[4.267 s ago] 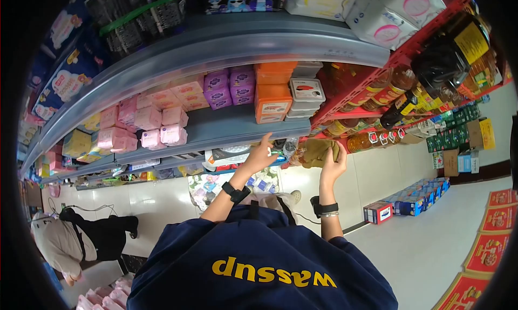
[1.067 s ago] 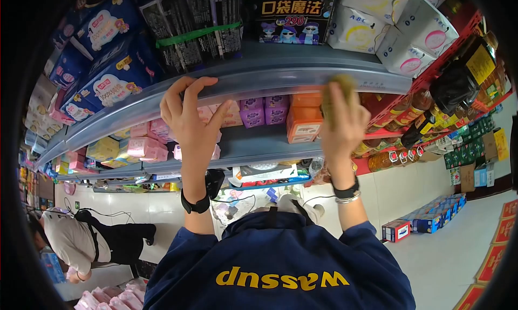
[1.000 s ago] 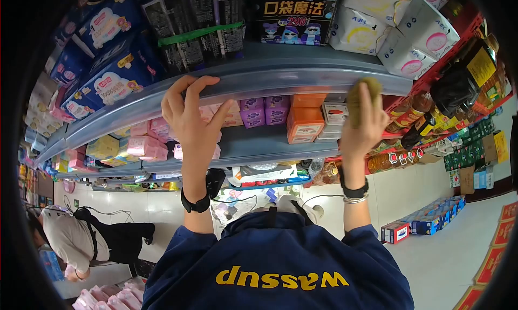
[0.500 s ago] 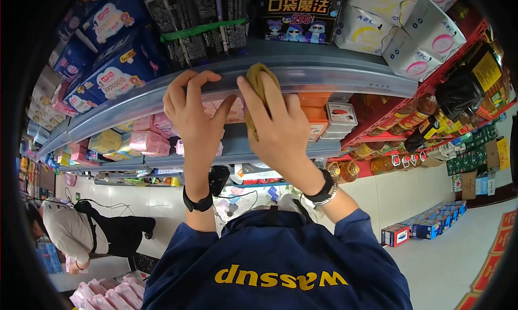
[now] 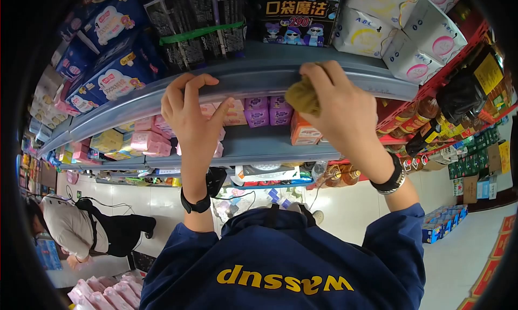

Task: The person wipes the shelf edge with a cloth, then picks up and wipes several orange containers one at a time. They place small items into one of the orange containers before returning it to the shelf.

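Note:
My right hand [image 5: 345, 108] is closed on an olive-green cloth [image 5: 303, 96], which lies against the front edge of the grey shelf [image 5: 259, 82]. Farther left, my left hand [image 5: 189, 108] touches the same shelf edge with its fingertips, its thumb held apart and nothing in it. Above the edge stand dark slim packs with a green band [image 5: 202, 32], a black and purple box [image 5: 301, 19] and white packs [image 5: 364, 32]. Purple packs [image 5: 257, 111] and an orange box [image 5: 304, 131] sit on the shelf below, between my hands.
Blue packs [image 5: 116, 75] fill the shelf's left part. Oil bottles [image 5: 418, 118] stand on red shelving at the right. A person [image 5: 73, 226] in a light top is at the lower left, near pink packages [image 5: 105, 294]. Blue boxes [image 5: 443, 224] are on the floor.
My right hand and the cloth have moved right along the shelf edge, uncovering the purple packs and partly hiding the orange box. My left hand has hardly moved.

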The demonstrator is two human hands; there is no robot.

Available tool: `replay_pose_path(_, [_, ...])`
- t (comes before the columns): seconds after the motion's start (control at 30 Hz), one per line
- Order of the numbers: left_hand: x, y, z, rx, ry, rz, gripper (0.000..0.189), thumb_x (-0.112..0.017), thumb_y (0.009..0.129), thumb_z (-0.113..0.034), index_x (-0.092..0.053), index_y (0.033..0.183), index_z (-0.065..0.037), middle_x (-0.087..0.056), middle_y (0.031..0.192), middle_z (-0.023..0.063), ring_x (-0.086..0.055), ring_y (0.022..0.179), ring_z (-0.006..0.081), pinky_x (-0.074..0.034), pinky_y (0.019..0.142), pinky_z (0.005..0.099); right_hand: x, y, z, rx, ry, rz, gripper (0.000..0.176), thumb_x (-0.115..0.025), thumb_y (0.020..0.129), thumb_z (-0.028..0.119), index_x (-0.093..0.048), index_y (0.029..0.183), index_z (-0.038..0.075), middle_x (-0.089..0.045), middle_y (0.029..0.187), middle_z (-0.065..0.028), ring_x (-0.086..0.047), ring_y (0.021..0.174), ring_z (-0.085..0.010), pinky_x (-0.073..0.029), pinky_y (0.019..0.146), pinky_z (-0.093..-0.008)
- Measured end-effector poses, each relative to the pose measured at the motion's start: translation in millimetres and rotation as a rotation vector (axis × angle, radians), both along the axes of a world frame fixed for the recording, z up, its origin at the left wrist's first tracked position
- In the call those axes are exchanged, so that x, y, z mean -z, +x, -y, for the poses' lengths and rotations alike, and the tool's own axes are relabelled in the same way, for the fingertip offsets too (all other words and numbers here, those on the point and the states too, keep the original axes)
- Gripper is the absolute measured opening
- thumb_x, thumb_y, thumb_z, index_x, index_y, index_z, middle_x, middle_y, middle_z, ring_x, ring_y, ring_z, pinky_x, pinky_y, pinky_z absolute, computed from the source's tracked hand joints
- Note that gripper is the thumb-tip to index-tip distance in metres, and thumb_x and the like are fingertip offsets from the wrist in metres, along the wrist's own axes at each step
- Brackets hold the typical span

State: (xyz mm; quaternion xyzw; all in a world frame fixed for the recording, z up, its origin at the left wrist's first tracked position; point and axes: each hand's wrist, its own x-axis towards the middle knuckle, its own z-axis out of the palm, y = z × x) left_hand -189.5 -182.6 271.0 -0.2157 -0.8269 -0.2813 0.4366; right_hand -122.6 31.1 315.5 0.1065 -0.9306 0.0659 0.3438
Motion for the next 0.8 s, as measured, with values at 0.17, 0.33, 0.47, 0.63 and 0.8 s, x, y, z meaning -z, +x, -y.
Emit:
replay_pose_path(0.17, [-2,1,0,0.008,0.001,0.007,0.044,-0.079,0.058,-0.018,-0.059,0.096,-0.016,-0.049,0.105,0.0028,-0.043,0.102,0.0246,-0.03,0.09,0.0383,-3,13,-44,0.056,0.055,-0.048,0.043,-0.074,0.062,0.02,-0.056,0.101,0.013,-0.056,0.091,-0.0019,-0.062,0.073,-0.0218,-0.049,0.055,-0.032])
replay_pose_path(0.33, [-2,0,2,0.021,-0.001,0.017,0.043,-0.079,0.058,-0.019,-0.059,0.097,-0.016,-0.05,0.105,0.0032,-0.044,0.102,0.0248,-0.03,0.089,0.0381,-5,32,-92,0.159,0.019,-0.009,0.049,-0.075,0.06,0.015,-0.056,0.105,0.014,-0.058,0.099,-0.0013,-0.061,0.078,-0.0236,-0.049,0.062,-0.0314])
replay_pose_path(0.47, [-3,0,3,0.023,-0.031,0.003,0.044,-0.079,0.058,-0.019,-0.059,0.097,-0.016,-0.049,0.105,0.0045,-0.045,0.101,0.0259,-0.032,0.088,0.0392,0,43,-119,0.252,0.018,-0.059,0.051,-0.074,0.058,0.011,-0.056,0.106,0.014,-0.058,0.099,-0.002,-0.062,0.08,-0.023,-0.05,0.064,-0.0313])
replay_pose_path(0.63, [-4,2,5,-0.008,-0.07,0.055,0.043,-0.077,0.065,-0.02,-0.057,0.103,-0.014,-0.048,0.108,0.0074,-0.044,0.106,0.0278,-0.031,0.092,0.04,12,56,-149,0.331,0.025,-0.169,0.053,-0.073,0.059,0.01,-0.056,0.109,0.014,-0.058,0.103,-0.0029,-0.062,0.084,-0.0228,-0.051,0.068,-0.0305])
replay_pose_path(0.8, [-3,1,4,-0.006,-0.045,0.071,0.045,-0.078,0.063,-0.019,-0.058,0.103,-0.017,-0.047,0.111,0.0043,-0.043,0.107,0.0275,-0.029,0.092,0.041,45,62,-175,0.436,-0.074,-0.399,0.054,-0.072,0.063,0.007,-0.055,0.114,0.012,-0.057,0.11,-0.0074,-0.059,0.094,-0.0267,-0.049,0.077,-0.0327])
